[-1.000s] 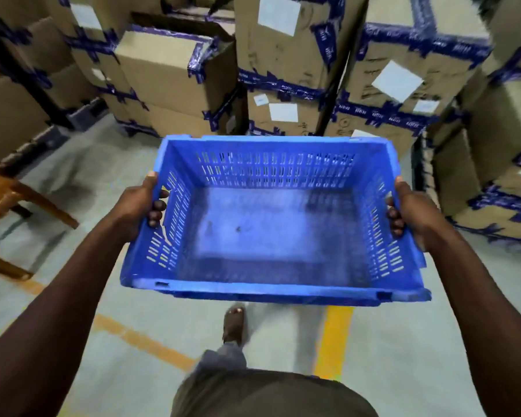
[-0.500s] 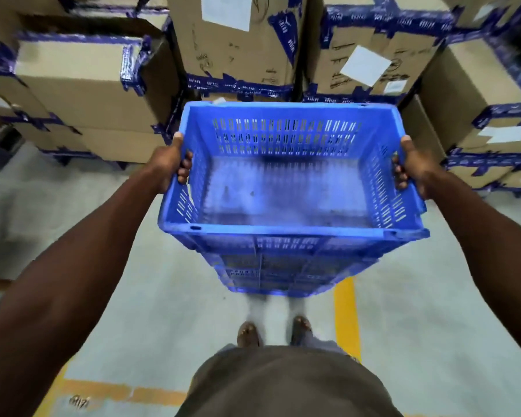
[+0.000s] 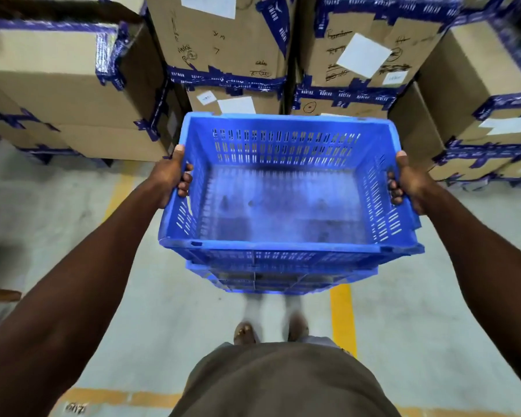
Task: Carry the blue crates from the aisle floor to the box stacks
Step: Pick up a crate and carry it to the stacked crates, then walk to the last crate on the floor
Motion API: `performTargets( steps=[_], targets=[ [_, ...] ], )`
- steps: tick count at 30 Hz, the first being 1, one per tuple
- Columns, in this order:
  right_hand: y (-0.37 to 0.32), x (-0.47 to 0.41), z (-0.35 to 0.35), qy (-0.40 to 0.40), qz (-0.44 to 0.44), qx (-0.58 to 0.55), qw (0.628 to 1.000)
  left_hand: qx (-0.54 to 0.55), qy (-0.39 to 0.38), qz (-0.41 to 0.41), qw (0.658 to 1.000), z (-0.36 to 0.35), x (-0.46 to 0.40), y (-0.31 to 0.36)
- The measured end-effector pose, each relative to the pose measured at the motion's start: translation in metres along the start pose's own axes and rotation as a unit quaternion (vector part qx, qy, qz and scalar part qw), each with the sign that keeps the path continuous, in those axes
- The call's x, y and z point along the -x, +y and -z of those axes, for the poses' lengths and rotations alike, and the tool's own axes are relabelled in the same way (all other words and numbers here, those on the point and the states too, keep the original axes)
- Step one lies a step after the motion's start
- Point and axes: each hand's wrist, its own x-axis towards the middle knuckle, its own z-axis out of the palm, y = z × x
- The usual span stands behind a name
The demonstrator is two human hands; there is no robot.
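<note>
I hold an empty blue slotted crate [image 3: 286, 206] in front of me, above a stack of blue crates [image 3: 283, 281] whose rims show just under it. My left hand [image 3: 170, 174] grips the crate's left rim, thumb on top and fingers curled inside. My right hand [image 3: 406, 182] grips the right rim the same way. Whether the held crate touches the stack below cannot be told. The cardboard box stacks [image 3: 226, 52] bound with blue tape rise right behind the crate's far wall.
More taped boxes stand at the left [image 3: 57, 85] and right [image 3: 478, 94]. Yellow floor lines [image 3: 342, 320] run along the grey concrete aisle. My feet [image 3: 244, 332] stand just behind the crate stack. A brown wooden piece [image 3: 0, 294] pokes in at the left edge.
I have walked up to the box stacks with the crate and lowered it over a stack of blue crates on the floor. Both hands keep the same grip.
</note>
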Motion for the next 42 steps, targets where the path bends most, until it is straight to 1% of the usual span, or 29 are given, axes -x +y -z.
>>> performTargets(
  steps=[4,7,11,13,14,15,16,17,18,21,23,26,29,32,35,38,42],
  targets=[
    [0.002,0.002,0.001,0.004,0.003,0.005,1.0,0.012,-0.011,0.018,1.0,0.006,-0.001,-0.003],
    [0.009,0.003,0.004,0.014,0.006,0.009,1.0,0.007,0.001,0.015,1.0,0.004,-0.001,-0.006],
    [0.013,0.005,0.0,0.053,0.043,0.032,0.997,-0.004,0.04,-0.025,0.999,0.0,-0.001,-0.01],
    [0.013,0.009,-0.001,0.085,0.074,0.084,0.99,-0.027,0.056,-0.058,0.996,0.001,-0.001,-0.012],
    [0.014,0.014,0.0,0.105,0.09,0.137,0.981,-0.069,0.073,-0.086,0.991,0.001,-0.001,-0.013],
    [0.016,0.019,0.001,0.119,0.114,0.2,0.966,-0.142,0.099,-0.121,0.978,0.0,0.0,-0.014],
    [0.017,0.027,0.001,0.134,0.137,0.243,0.951,-0.232,0.129,-0.15,0.952,0.0,0.002,-0.016],
    [0.019,0.035,0.0,0.141,0.164,0.26,0.941,-0.304,0.155,-0.173,0.924,-0.005,0.006,-0.018],
    [0.022,0.044,-0.002,0.141,0.19,0.26,0.936,-0.336,0.166,-0.198,0.906,-0.012,0.015,-0.02],
    [0.03,0.07,-0.003,0.149,0.236,0.239,0.93,-0.323,0.16,-0.291,0.887,-0.044,0.055,-0.023],
    [0.041,0.093,-0.001,0.166,0.26,0.217,0.926,-0.293,0.117,-0.354,0.88,-0.072,0.08,-0.026],
    [0.06,0.139,0.009,0.189,0.273,0.167,0.928,-0.209,0.021,-0.392,0.896,-0.121,0.124,-0.032],
    [0.091,0.178,0.035,0.213,0.246,0.097,0.941,-0.127,-0.037,-0.43,0.893,-0.177,0.179,-0.042],
    [0.127,0.213,0.062,0.234,0.223,0.043,0.945,-0.096,-0.091,-0.455,0.881,-0.225,0.225,-0.059],
    [0.176,0.246,0.115,0.26,0.179,-0.004,0.949,-0.08,-0.16,-0.443,0.878,-0.292,0.275,-0.084],
    [0.227,0.27,0.174,0.285,0.142,-0.051,0.947,-0.097,-0.209,-0.426,0.875,-0.362,0.318,-0.111],
    [0.294,0.3,0.264,0.317,0.095,-0.068,0.941,-0.123,-0.266,-0.408,0.865,-0.463,0.372,-0.147]
  ],
)
